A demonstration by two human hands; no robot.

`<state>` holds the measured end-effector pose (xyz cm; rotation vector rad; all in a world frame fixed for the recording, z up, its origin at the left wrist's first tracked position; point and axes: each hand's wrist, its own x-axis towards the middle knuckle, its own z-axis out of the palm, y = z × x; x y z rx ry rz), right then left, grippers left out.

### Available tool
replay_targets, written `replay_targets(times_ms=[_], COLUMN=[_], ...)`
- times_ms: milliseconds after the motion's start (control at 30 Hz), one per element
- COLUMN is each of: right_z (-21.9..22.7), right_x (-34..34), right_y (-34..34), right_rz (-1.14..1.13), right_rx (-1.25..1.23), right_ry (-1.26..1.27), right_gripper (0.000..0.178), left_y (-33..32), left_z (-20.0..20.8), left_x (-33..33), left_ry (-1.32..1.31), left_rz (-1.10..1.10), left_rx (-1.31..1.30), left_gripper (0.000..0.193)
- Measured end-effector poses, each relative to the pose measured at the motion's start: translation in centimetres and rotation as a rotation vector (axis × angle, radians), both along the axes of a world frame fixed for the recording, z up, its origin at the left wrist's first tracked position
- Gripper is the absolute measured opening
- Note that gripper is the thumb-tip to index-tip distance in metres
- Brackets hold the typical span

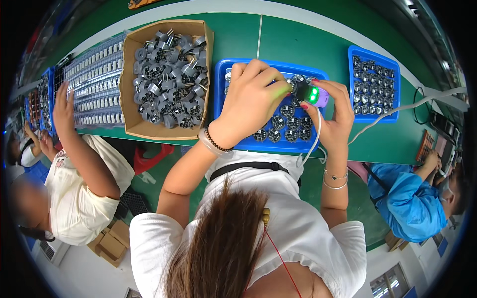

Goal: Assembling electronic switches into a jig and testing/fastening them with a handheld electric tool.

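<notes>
My right hand grips a small purple device with a dark end and glowing green lights. A pale cable hangs down from it. My left hand is closed, its fingertips pinched against the dark end of the device; whatever they hold is hidden. Both hands are above a blue tray on the green table. Round black-and-silver components with small circuit boards lie in rows in that tray, partly covered by my left hand.
An open cardboard box of loose grey pronged parts stands left of the tray. Farther left are clear trays with white pieces. Another blue tray of components sits right, beside a grey cable. Co-workers sit on both sides.
</notes>
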<state>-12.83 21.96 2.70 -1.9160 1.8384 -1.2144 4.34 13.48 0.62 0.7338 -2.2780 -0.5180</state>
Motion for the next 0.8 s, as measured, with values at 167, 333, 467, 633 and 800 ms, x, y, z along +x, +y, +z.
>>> replay_targets(times_ms=[167,333,467,633,800], right_z=[-0.6,-0.4,-0.1,-0.1,0.1], right_x=[-0.6,-1.1,-1.1,-2.0,-2.5], right_y=[0.5,1.9,2.7,4.2,5.1], right_rz=[-0.003,-0.236,-0.185,-0.020,-0.114], right_rx=[-0.008,-0.145,-0.149,-0.053,0.017], right_ry=[-0.062,-0.618,-0.545,-0.340,-0.350], right_gripper=[0.041,0.046,0.046,0.049,0.047], left_y=[-0.2,-0.6,-0.6,0.2,1.9], left_z=[0.2,-1.0,-1.7,-0.1,0.3], left_x=[0.1,-0.1,-1.1,-0.8,0.1], left_ry=[-0.021,-0.075,-0.117,-0.054,-0.259], left_rz=[0.032,0.072,0.084,0.101,-0.152], left_rx=[0.017,-0.029,-0.052,0.010,0.069], left_gripper=[0.010,0.009,0.009,0.012,0.013])
